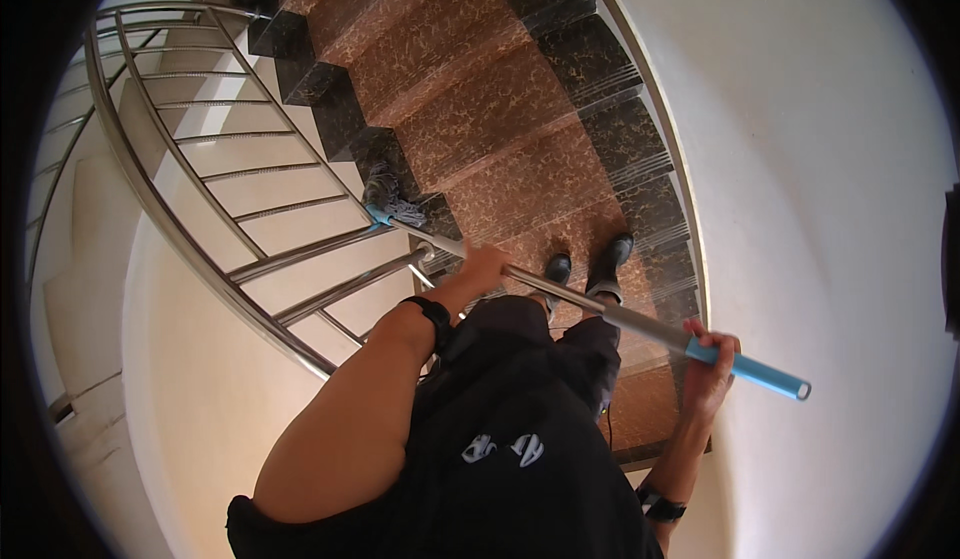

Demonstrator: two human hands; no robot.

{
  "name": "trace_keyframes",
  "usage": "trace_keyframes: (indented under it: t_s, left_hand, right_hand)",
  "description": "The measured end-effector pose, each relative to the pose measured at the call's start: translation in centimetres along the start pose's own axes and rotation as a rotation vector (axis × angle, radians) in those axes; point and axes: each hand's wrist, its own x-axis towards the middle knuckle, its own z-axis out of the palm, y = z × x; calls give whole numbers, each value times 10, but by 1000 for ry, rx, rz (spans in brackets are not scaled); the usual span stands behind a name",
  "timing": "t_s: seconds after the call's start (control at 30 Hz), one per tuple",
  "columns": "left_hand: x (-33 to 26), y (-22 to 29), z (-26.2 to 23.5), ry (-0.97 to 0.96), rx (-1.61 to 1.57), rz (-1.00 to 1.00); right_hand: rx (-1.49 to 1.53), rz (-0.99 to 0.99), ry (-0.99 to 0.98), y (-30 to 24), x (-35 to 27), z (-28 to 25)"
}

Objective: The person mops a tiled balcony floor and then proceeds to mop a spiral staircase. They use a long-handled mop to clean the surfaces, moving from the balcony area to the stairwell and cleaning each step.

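Observation:
Both of my hands are wrapped round a long mop (pixel 560 289), which slants across me from upper left to lower right. My left hand (pixel 485 269) grips the pole midway, on the metal and grey part. Further up, my right hand (pixel 712 356) holds the blue handle end near the wall. The grey string mop head (pixel 403 207), with its blue connector, rests at the left side of a stair, close to the railing's foot. Under it lies a dark patterned stone edge of the step.
Brown marbled stairs (pixel 500 99) with black borders run toward the top of the view. A curved metal railing (pixel 180 249) stands on the left, and a white wall (pixel 800 209) bounds the right. My black shoes (pixel 612 254) are on a step just beyond the pole.

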Motion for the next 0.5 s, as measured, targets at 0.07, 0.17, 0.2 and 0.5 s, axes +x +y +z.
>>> trace_keyframes:
  t_s: [0.07,0.17,0.2,0.5]
  left_hand:
    - [-3,5,18,-60,35,12]
    - [2,7,48,-105,63,-3]
    - [6,7,58,-125,63,-20]
    - [61,5,114,-135,293,35]
  right_hand:
    - [33,2,50,10,-25,-26]
    - [94,67,102,36,-42,-67]
    - [112,82,95,46,-40,-81]
    - [234,251,253,119,10,-167]
